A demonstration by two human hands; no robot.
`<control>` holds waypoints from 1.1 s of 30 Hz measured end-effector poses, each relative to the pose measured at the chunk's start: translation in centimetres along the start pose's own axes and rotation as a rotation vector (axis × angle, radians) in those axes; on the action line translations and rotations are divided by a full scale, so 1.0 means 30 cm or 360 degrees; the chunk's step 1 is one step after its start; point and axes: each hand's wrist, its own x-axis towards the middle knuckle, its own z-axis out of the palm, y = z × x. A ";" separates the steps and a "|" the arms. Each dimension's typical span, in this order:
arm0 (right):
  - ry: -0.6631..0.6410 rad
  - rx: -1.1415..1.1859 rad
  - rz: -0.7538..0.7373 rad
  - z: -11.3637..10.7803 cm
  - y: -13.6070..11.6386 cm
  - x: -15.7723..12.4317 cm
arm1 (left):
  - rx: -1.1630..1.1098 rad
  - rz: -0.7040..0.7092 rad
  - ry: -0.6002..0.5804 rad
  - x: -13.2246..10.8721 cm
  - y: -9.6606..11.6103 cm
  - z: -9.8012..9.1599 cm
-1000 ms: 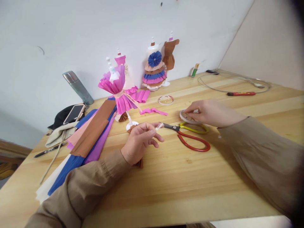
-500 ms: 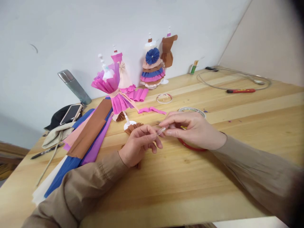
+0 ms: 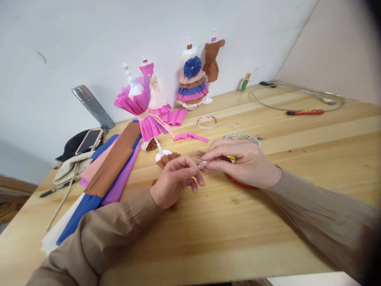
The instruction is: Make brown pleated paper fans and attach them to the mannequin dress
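We see left hand point(image 3: 177, 177) and right hand point(image 3: 245, 163) pinching a small clear strip point(image 3: 203, 164) between them; uneven pulling could crumple it or slip it free.

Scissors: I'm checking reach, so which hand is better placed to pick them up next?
Probably the right hand: it is nearer the red handle, while the left hand is nearer the blade tips.

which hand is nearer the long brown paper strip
Left. The left hand is just right of the long brown paper strip; the right hand is farther right.
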 end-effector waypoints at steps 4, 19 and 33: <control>0.0031 0.0003 -0.0005 0.004 -0.008 0.000 | 0.0007 -0.0006 0.0029 -0.001 0.002 0.007; 0.0238 0.0262 0.0722 0.044 -0.044 0.007 | 0.0704 0.0262 0.0385 -0.018 0.032 0.045; 0.0589 0.0524 0.0986 0.042 -0.010 -0.010 | 0.1912 0.0612 0.0704 -0.090 0.209 0.039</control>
